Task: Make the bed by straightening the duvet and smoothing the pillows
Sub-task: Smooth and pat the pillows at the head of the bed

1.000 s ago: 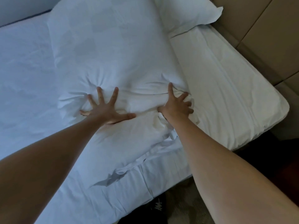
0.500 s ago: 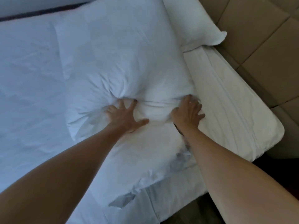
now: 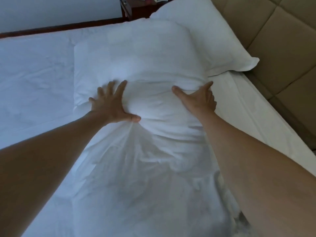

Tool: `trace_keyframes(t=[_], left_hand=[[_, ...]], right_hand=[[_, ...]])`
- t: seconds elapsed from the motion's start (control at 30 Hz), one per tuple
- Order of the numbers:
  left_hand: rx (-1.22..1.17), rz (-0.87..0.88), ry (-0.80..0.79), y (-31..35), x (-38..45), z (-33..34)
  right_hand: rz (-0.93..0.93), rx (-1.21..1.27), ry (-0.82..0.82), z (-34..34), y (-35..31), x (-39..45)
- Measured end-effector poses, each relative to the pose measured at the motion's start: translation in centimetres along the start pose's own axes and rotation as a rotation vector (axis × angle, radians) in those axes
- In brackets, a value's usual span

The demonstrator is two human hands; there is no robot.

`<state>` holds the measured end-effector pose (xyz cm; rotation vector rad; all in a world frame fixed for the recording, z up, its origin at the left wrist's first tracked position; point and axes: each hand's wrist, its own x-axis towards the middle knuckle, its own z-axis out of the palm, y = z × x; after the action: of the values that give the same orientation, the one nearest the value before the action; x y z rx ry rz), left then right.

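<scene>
1. Under the spread fingers [image 3: 119, 86] of the left hand [image 3: 111, 105] lies the near pillow [image 3: 136, 62]; right hand [image 3: 199, 98], fingers splayed, presses its side.
2. Risk: uneven pressure may bunch fabric between the thumbs, or shove it against the far pillow [image 3: 205, 28].

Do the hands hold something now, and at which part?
Nothing is gripped. The left hand and the right hand press with spread fingers on the middle of the near pillow.

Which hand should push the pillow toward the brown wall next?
Probably the left hand. It presses flat on the pillow side away from the headboard; the right hand is already on that side.
</scene>
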<state>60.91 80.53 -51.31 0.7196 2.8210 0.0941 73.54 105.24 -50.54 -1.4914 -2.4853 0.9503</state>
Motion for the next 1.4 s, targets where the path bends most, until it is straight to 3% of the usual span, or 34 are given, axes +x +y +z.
trace_keyframes(t=[0.17,0.23,0.4,0.47,0.53,0.63,0.77,0.83,0.93,1.0,1.1,1.23,1.4], left_hand=[[-0.097,-0.126,0.049,0.5,1.2,0.3],[-0.007,-0.21,0.197,-0.3,0.5,-0.2],[-0.166,-0.469,0.519,-1.4,-0.9,-2.5],[-0.196,-0.545,0.545,-0.7,0.0,-3.0],[-0.153,-0.493,0.427,0.3,1.5,-2.6],[-0.094,-0.312,0.204,1.7,2.9,-0.9],[-0.002,-0.216,0.275,3.1,4.2,-0.8],[-0.095,-0.225,0.333,3.2,5.5,-1.8],[-0.2,-0.273,0.271,2.6,9.0,-3.9],[-0.221,-0.305,0.172,2.1,12.1,-5.2],[-0.132,-0.312,-0.03,1.6,16.2,-5.6],[-0.051,-0.333,-0.262,1.2,19.7,-2.9],[-0.02,-0.311,-0.33,0.4,23.0,1.7]], right_hand=[[-0.018,0.047,-0.061,1.6,-0.6,2.2],[-0.09,0.049,-0.024,1.7,-2.6,2.1],[-0.457,0.044,0.106,0.1,-11.8,2.3],[-0.595,-0.009,0.116,-1.3,-14.0,3.4],[-0.588,-0.032,0.071,-1.4,-13.1,5.9],[-0.36,0.004,-0.054,0.0,-7.3,9.2],[-0.1,0.008,-0.228,1.3,-2.8,11.1],[-0.236,0.001,-0.138,0.9,-4.7,12.1],[-0.719,-0.085,0.086,0.8,-9.6,12.8],[-0.863,-0.192,0.038,1.5,-13.4,13.3],[-0.757,-0.347,-0.18,3.8,-16.5,15.6],[-0.531,-0.501,-0.458,7.9,-15.4,19.1],[-0.493,-0.622,-0.516,13.6,-14.8,22.4]])
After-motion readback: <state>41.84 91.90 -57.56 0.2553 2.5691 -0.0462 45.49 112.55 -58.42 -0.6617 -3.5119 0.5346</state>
